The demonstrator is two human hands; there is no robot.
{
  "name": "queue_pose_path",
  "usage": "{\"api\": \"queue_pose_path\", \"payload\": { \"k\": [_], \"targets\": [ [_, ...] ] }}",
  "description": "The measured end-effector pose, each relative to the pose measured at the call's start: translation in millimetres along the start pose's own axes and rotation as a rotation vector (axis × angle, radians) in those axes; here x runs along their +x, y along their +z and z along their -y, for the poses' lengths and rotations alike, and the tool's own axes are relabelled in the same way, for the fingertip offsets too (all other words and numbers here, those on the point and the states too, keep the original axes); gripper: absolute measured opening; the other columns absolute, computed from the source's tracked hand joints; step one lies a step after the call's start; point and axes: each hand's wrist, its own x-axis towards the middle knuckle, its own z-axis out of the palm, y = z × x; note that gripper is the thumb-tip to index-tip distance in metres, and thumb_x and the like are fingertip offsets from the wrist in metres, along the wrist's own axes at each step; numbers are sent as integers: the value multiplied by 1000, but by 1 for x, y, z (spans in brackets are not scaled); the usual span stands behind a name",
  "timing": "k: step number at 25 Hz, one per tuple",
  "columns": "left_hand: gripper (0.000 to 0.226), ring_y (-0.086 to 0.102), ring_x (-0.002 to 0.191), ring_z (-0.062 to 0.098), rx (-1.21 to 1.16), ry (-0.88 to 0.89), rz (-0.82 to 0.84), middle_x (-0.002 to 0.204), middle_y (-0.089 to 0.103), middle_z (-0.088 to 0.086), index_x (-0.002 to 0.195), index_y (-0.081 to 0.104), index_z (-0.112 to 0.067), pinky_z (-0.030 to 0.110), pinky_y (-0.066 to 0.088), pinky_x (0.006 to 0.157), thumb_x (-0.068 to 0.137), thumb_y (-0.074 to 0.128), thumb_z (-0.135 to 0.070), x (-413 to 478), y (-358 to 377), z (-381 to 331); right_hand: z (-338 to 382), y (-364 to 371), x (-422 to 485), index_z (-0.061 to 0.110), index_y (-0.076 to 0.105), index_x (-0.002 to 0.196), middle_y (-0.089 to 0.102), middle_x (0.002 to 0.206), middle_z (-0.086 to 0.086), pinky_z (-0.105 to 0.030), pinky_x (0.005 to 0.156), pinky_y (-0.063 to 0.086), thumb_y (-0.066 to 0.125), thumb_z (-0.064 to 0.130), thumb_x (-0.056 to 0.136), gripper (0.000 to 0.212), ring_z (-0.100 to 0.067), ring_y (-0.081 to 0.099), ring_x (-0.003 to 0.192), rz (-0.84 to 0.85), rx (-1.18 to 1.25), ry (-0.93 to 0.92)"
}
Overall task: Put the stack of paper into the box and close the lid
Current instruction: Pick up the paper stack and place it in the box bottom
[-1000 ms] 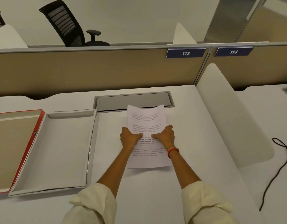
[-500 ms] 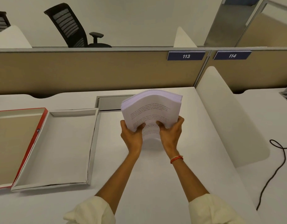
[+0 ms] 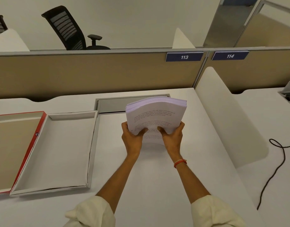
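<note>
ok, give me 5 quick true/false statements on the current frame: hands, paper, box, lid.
1. Both hands grip the stack of paper, left hand and right hand at its near end. True.
2. The stack lies flat on the desk. False: it is lifted and tilted up, with the sheets bowed.
3. The box already holds paper. False: its white tray is bare.
4. The lid is closed over the box. False: it lies open, red-edged, to the left of the tray.
5. The box sits to the left of the hands. True.
</note>
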Motion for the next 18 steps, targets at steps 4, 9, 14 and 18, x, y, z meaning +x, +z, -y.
{"api": "queue_pose_path", "payload": {
  "k": [4, 9, 14, 18],
  "targets": [
    [76, 60, 92, 1, 6, 23, 49, 102, 54, -25, 118, 38, -34, 0, 48, 69, 63, 90, -24, 7, -7, -1, -1, -10, 7, 41, 32, 124, 55, 113, 16, -29, 88, 54, 90, 29, 63, 85, -14, 58, 108, 99, -48, 18],
    [78, 60, 95, 4, 7, 25, 73, 105, 54, -26, 120, 39, -36, -1, 46, 70, 62, 90, -27, 12, -9, -2, 1, -10, 6, 41, 32, 125, 52, 112, 25, -18, 87, 52, 91, 28, 62, 87, -5, 58, 106, 99, -19, 16],
    [71, 61, 96, 4, 24, -8, 90, 106, 55, -28, 106, 40, -55, 1, 48, 70, 60, 89, -32, 18, -13, 4, -1, -6, 4, 39, 35, 122, 54, 112, 25, -9, 78, 54, 91, 28, 63, 82, -3, 58, 106, 47, 12, 44],
    [61, 63, 90, 5, 63, -28, 107, 100, 57, -25, 102, 41, -49, 3, 49, 64, 62, 85, -38, 27, -11, 3, 0, 0, 5, 33, 35, 117, 56, 109, 21, -9, 73, 55, 89, 27, 66, 75, -6, 61, 101, 13, 14, 58]
  ]
}}
